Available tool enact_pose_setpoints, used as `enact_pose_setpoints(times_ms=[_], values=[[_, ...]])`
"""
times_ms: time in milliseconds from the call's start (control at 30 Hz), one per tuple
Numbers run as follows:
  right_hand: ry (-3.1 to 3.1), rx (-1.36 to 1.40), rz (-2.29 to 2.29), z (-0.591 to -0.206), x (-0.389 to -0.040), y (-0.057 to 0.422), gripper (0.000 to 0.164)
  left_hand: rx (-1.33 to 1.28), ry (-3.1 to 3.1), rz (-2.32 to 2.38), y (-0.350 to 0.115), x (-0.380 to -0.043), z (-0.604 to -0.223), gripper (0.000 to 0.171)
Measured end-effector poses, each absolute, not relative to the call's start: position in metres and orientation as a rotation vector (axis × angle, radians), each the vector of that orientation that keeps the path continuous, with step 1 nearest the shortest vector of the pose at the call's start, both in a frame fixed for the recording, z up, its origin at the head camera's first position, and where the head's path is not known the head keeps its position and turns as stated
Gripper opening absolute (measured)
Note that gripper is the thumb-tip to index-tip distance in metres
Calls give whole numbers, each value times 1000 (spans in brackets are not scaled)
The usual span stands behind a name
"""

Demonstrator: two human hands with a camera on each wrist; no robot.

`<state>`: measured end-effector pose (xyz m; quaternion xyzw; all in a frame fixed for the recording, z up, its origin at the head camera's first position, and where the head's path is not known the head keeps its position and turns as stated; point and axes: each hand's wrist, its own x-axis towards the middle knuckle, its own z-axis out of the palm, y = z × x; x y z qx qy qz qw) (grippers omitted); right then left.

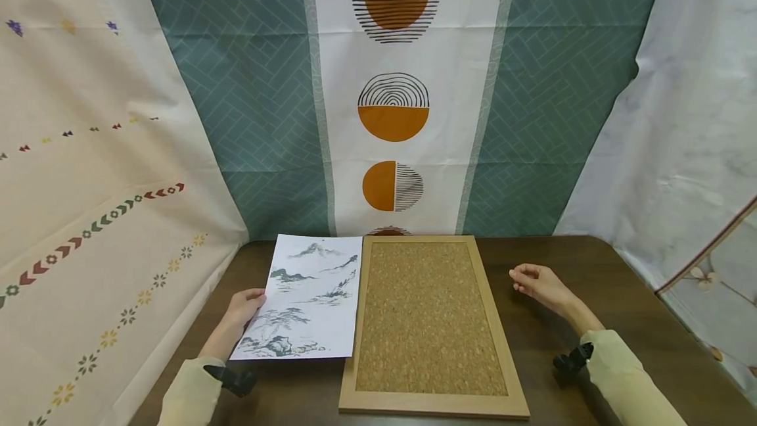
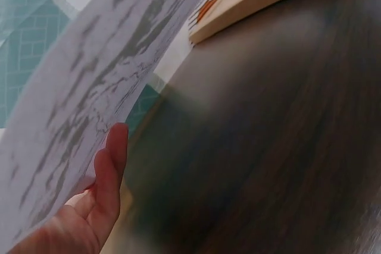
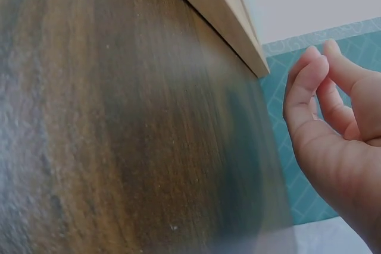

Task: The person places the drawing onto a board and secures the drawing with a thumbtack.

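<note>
A white sheet of paper (image 1: 307, 301) printed with grey-green ink landscapes is held up tilted at the left of a cork board (image 1: 428, 314) in a light wooden frame. My left hand (image 1: 245, 307) pinches the sheet by its left edge; the left wrist view shows the sheet (image 2: 89, 87) from the side, with the fingers (image 2: 107, 176) behind it. To the right of the board my right hand (image 1: 541, 286) hovers over the table, fingers loosely curled. In the right wrist view its thumb (image 3: 342, 66) comes close to the fingertips, and no object shows there.
The board lies flat on a dark brown wooden table (image 1: 284, 393). A green and white cloth (image 1: 266, 84) with orange circles hangs behind the table. Patterned cream cloth (image 1: 77, 150) flanks it at left, pale cloth (image 1: 692, 150) at right. Each wrist wears a black device (image 1: 233, 380).
</note>
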<state>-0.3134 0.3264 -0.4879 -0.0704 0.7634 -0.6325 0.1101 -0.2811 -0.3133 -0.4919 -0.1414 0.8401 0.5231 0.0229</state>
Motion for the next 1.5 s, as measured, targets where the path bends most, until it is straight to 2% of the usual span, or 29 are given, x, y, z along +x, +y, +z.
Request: enact_pose_setpoints(times_ms=[233,800,1167,1500], values=[[2187,-202,-1949,-491,-316,324,24,-386,2517,1725,-300,-281,-493,40],[2093,-89,-2151,-492,-317,313,10,-223,2213,1995,-280,-280,-501,41],[1997,-127,-2189,-492,-316,307,15,-95,2135,2019,-268,-284,-506,43],[2000,-126,-2177,-492,-318,304,30,-12,2045,2033,-260,-286,-506,45]])
